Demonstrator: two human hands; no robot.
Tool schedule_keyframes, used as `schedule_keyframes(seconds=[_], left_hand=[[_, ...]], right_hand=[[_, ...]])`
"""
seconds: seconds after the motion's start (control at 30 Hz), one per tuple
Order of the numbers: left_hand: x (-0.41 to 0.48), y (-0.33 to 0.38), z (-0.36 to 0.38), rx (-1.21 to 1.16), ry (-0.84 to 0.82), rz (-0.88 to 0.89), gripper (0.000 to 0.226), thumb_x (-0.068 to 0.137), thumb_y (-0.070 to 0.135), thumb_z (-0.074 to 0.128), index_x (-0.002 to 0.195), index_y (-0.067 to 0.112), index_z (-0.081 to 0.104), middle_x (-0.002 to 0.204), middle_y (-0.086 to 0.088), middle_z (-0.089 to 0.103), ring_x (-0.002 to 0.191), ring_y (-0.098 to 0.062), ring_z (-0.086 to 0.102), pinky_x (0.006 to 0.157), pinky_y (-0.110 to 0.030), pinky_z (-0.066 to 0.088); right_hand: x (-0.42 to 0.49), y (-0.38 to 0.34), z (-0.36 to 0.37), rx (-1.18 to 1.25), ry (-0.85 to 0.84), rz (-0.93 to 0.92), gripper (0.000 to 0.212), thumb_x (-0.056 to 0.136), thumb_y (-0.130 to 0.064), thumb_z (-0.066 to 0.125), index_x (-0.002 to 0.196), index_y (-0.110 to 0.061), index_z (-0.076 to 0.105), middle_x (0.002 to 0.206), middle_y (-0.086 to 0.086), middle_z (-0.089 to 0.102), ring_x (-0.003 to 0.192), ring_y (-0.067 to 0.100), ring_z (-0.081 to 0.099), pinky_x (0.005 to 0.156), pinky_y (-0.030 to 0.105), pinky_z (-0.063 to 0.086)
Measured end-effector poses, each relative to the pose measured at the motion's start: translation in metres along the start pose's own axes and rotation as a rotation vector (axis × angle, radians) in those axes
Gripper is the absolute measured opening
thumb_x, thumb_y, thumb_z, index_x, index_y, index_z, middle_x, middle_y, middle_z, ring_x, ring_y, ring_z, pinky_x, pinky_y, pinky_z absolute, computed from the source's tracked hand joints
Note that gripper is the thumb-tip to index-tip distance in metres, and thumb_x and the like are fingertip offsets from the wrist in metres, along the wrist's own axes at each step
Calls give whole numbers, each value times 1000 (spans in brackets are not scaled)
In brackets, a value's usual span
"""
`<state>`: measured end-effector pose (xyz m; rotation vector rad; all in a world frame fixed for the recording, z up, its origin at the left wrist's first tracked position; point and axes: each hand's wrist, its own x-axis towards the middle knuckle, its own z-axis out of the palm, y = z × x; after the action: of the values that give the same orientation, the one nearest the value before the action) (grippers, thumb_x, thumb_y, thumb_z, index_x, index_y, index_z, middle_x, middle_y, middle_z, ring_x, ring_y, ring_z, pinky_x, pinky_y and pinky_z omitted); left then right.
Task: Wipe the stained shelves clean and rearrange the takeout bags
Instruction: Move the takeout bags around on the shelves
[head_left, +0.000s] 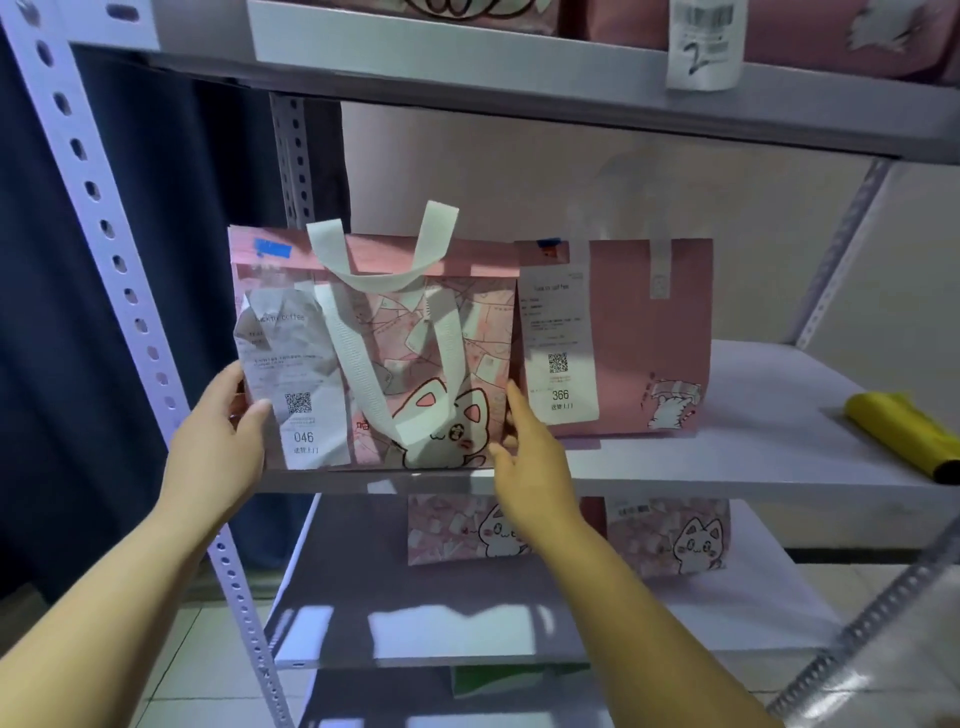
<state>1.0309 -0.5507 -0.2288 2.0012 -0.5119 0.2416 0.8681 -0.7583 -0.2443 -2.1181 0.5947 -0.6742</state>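
Head camera shows the left hand (218, 441) gripping the left edge of the takeout bag marked 046 (415, 353), thumb on its receipt. The right hand (530, 452) lies straight-fingered against the bag's right edge. This bag is at the middle shelf's (753, 457) front lip, just beside the bag marked 366 (634, 338). No stains are visible, and a yellow cloth (898, 431) lies at right. Judgement: wiping here is likely done and rearranging is under way.

You can read 046 under a QR code on the crumpled receipt (298, 374) on the cat-print bag (415, 364). The flat receipt (558, 353) on the plain pink bag (649, 338) shows 366 and a heading ending "coffee". The top-shelf label (704, 47) bears a barcode and a handwritten 2.
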Motion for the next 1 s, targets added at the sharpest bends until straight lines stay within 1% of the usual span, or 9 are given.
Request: schedule_keyframes(seconds=[0.13, 0.2, 0.3, 0.47, 0.53, 0.63, 0.8, 0.9, 1.0], left_hand=[[-16, 5, -5, 6, -18, -40, 45, 93, 24, 43, 126, 55, 38, 102, 13, 62, 88, -8, 56, 63, -25, 39], [-22, 8, -7, 7, -22, -48, 45, 93, 26, 45, 126, 56, 39, 103, 10, 63, 89, -6, 57, 62, -22, 39], [-28, 11, -7, -5, -24, -43, 45, 93, 27, 47, 127, 55, 39, 108, 13, 63, 94, -10, 61, 65, -21, 41], [-34, 10, -1, -27, 40, -54, 32, 93, 25, 48, 121, 39, 51, 97, 21, 61, 90, -5, 60, 68, -21, 40], [-36, 10, 1, -38, 63, -49, 28, 92, 25, 50, 118, 35, 54, 96, 22, 60, 86, 3, 57, 67, -19, 39], [-39, 11, 1, -61, 85, -16, 21, 92, 27, 52, 108, 40, 52, 93, 28, 58, 87, 6, 55, 65, -18, 40], [-57, 20, 0, -86, 125, 7, 16, 91, 26, 52, 102, 38, 52, 96, 18, 60, 87, 1, 57, 63, -23, 44], [-69, 29, -1, -79, 157, -10, 21, 91, 23, 54, 103, 39, 51, 98, 16, 59, 85, 2, 56, 63, -20, 42], [-77, 35, 0, -108, 175, -42, 33, 86, 20, 58, 107, 44, 50, 96, 21, 60, 86, 2, 58, 66, -23, 45]], right_hand=[[-2, 7, -8, 2, -38, -6, 70, 95, -8, 47, 145, -44, 13, 128, 3, 50, 97, 10, 50, 83, 18, 40], [-3, 9, -11, 3, -46, -12, 70, 95, -7, 47, 146, -42, 13, 119, 5, 53, 92, 10, 49, 81, 17, 38], [-3, 12, -16, 2, -55, -30, 70, 95, -8, 47, 146, -40, 13, 106, -4, 48, 97, 11, 52, 83, 18, 39], [-1, 16, -21, 16, 7, -48, 67, 94, -14, 52, 146, -40, 19, 101, -13, 50, 90, 11, 57, 66, 11, 44], [-2, 16, -24, 48, 60, -64, 63, 91, -20, 57, 143, -42, 27, 102, -26, 52, 87, 3, 58, 67, 16, 49], [-6, 17, -30, 79, 148, -105, 52, 87, -31, 62, 133, -44, 40, 92, -44, 53, 81, -8, 56, 60, 7, 42], [-17, 20, -42, 111, 165, -122, 50, 87, -33, 61, 132, -43, 43, 106, -33, 51, 88, -16, 52, 70, 14, 43], [-23, 20, -55, 118, 21, -150, 61, 89, -25, 60, 140, -44, 32, 116, -23, 52, 95, -8, 55, 79, 14, 45], [-21, 19, -65, 44, -101, -175, 69, 90, -20, 59, 145, -40, 23, 110, -27, 46, 97, -4, 53, 83, 15, 41]])
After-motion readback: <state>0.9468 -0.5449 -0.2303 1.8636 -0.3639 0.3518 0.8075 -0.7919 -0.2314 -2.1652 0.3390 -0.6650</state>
